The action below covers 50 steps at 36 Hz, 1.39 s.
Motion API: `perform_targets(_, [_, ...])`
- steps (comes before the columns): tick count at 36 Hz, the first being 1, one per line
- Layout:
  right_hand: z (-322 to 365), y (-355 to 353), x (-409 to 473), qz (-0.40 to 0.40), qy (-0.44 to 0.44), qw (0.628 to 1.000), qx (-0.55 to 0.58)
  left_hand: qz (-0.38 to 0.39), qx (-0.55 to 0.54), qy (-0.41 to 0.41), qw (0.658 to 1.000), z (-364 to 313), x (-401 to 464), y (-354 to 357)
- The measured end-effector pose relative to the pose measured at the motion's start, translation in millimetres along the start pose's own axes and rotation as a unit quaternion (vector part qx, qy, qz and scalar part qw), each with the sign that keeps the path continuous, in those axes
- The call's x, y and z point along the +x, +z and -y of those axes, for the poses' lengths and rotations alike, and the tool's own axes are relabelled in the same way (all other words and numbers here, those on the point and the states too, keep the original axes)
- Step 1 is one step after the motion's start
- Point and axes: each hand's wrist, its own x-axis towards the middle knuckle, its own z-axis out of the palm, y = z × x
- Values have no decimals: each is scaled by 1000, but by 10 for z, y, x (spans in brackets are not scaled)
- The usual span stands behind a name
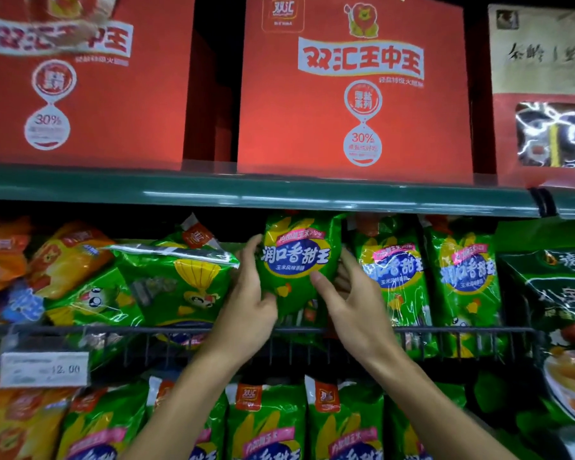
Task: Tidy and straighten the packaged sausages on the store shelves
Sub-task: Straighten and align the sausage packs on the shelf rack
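A wire rail [146, 330] fronts the shelf; behind it, an upright green sausage pack [299, 260], glossy, is gripped by left hand [246, 307] and right hand [352, 303]; a toppled pack [176, 280] lies left, seemingly upside down.

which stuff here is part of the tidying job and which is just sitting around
Part of the job:
- green sausage pack held upright by the left hand and right hand
- toppled green pack lying sideways beside it
- upright green packs to its right

Just there:
- red cartons on the shelf above
- price tag on the wire rail
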Motion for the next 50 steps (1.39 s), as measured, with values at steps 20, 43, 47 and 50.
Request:
perform_targets(20, [-241,-95,-213,-74,-103,930,-346,67,277,76,956,97,-59,139])
perform_targets(43, [-319,-217,-167,-25,-125,907,-401,66,266,68,959,119,-73,115])
perform_targets(47, [-330,-175,-162,-37,-134,873,-467,47,256,59,964,82,-89,131])
perform_targets(50, [-318,-155,-173,-38,-126,863,-488,31,293,68,953,95,-95,156])
